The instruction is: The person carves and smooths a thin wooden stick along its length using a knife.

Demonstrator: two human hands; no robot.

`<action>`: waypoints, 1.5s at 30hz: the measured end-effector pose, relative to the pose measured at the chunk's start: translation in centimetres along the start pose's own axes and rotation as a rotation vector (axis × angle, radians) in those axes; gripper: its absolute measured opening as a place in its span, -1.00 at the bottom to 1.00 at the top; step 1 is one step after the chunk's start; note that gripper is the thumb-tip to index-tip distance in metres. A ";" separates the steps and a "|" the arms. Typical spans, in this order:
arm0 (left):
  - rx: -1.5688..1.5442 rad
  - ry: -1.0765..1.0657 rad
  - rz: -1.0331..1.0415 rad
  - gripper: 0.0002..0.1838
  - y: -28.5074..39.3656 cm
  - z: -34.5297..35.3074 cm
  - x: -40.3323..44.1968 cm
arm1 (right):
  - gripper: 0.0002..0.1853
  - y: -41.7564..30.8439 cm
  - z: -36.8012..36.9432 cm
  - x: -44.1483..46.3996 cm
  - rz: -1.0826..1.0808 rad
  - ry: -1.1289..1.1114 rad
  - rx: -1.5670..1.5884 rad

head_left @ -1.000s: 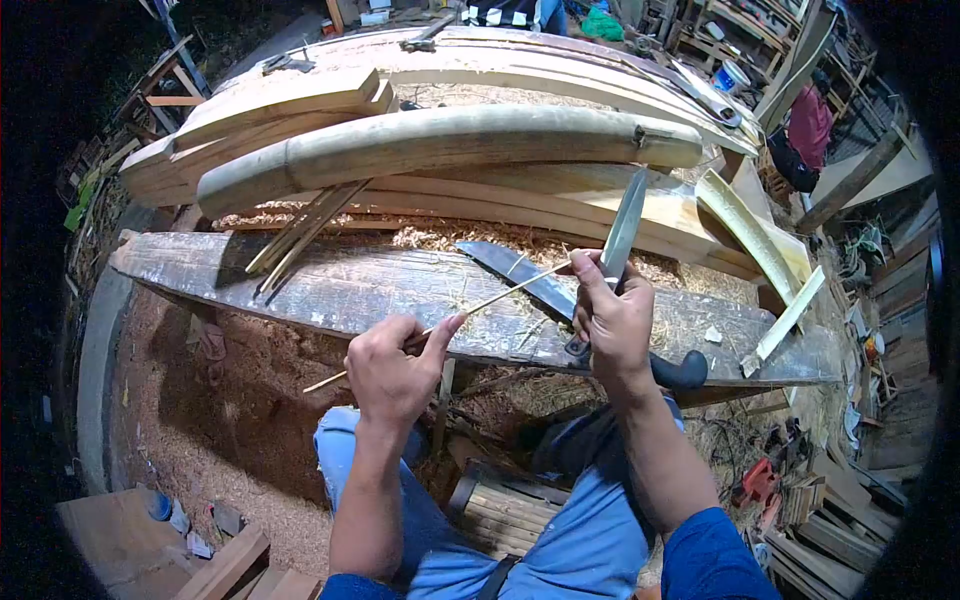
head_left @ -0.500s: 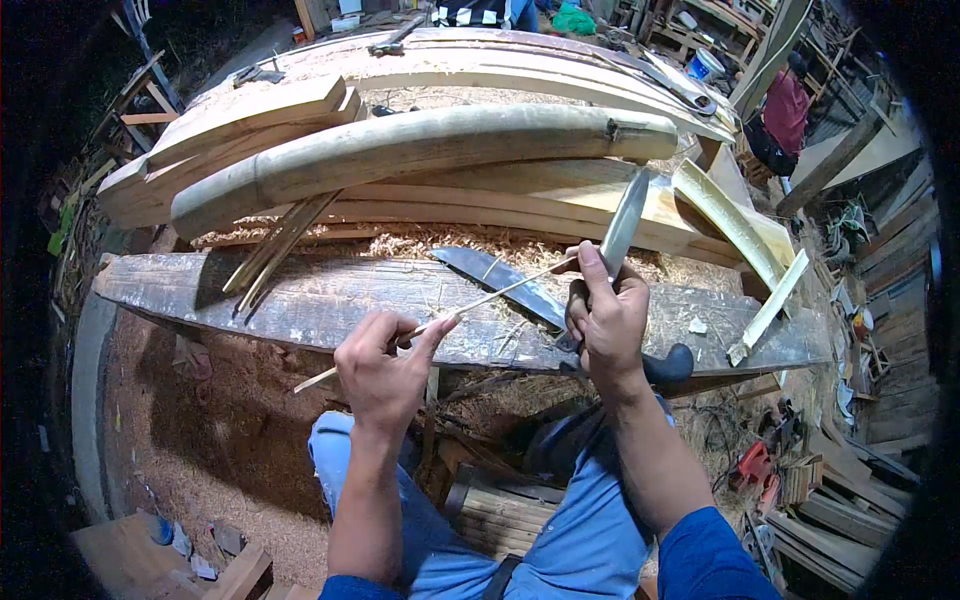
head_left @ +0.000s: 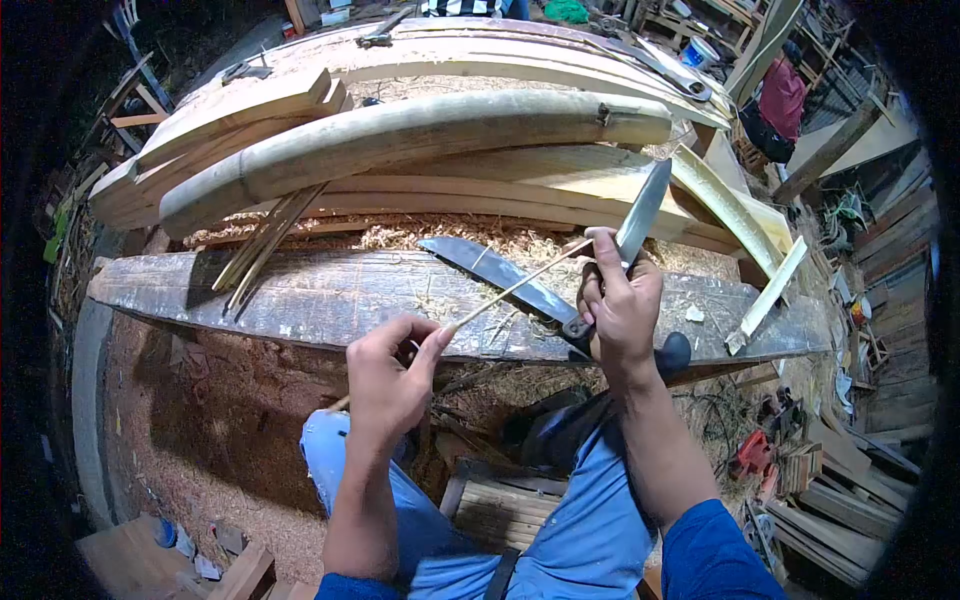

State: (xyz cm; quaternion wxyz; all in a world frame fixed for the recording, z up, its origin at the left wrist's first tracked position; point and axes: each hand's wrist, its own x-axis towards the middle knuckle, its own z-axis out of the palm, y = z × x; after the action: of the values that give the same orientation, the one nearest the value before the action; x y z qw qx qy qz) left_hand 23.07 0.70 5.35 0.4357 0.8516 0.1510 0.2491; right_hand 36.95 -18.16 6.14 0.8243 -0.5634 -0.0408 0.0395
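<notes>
My left hand pinches a thin bamboo stick between thumb and fingers. The stick slants up to the right, its far end under the thumb of my right hand. That hand is closed around a knife, whose blade points up and slightly right; its handle is hidden in my fist. Whether the edge touches the stick I cannot tell. Below the stick a machete lies flat on the weathered plank. A black knob-ended handle shows beyond my right wrist.
A thick bamboo pole lies across stacked boards behind the plank. Several thin strips lean at left, and split bamboo pieces rest at right. Shavings cover the bench. A person in a red top is at the far right.
Both hands have shifted a little to the right, with the stick between them. The knife leans further right. Less of the stick's lower end shows behind my left hand.
</notes>
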 end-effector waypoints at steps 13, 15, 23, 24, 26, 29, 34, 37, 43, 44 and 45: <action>-0.312 -0.460 -0.122 -0.78 -0.4 2.8 -0.6 | -0.78 0.0 -2.9 0.6 0.012 -0.048 0.024; -0.264 -0.526 -0.115 -0.76 -0.4 3.2 -0.4 | -0.79 0.1 -3.1 0.9 0.061 -0.045 0.101; -0.230 -0.570 -0.084 -0.71 -0.8 3.8 0.2 | -0.83 0.8 -4.1 1.5 0.101 0.000 0.076; -0.287 -0.575 -0.073 -0.71 -0.9 3.9 0.5 | -0.83 0.4 -3.6 1.4 0.114 0.010 0.054; -0.290 -0.601 -0.102 -0.70 -0.8 3.5 0.7 | -0.83 0.8 -3.9 1.6 0.099 0.013 0.032; -0.269 -0.634 -0.123 -0.69 -1.1 3.3 1.3 | -0.82 0.4 -3.1 1.4 0.080 0.039 -0.060; -0.337 -0.751 -0.181 -0.69 -1.2 3.4 1.8 | -0.87 0.1 -2.4 0.9 0.054 0.108 -0.024; -0.414 -0.857 -0.355 -0.66 -0.1 3.2 2.1 | -0.86 0.3 -2.8 0.8 0.068 0.117 -0.047; -0.372 -0.846 -0.364 -0.66 0.0 3.2 2.3 | -0.81 0.1 -2.6 1.1 0.142 0.122 0.018; -0.343 -0.849 -0.347 -0.67 0.2 3.2 2.4 | -0.83 0.1 -2.6 1.0 0.120 0.138 0.017; -0.336 -0.851 -0.362 -0.67 -0.1 3.1 2.2 | -0.85 0.3 -2.7 0.8 0.095 0.160 0.016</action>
State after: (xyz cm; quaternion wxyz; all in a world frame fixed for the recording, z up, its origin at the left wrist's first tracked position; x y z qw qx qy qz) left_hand 26.60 -0.31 4.36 0.6263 0.7560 0.0629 -0.1796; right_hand 38.02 -20.48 4.90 0.8267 -0.5593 0.0520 0.0338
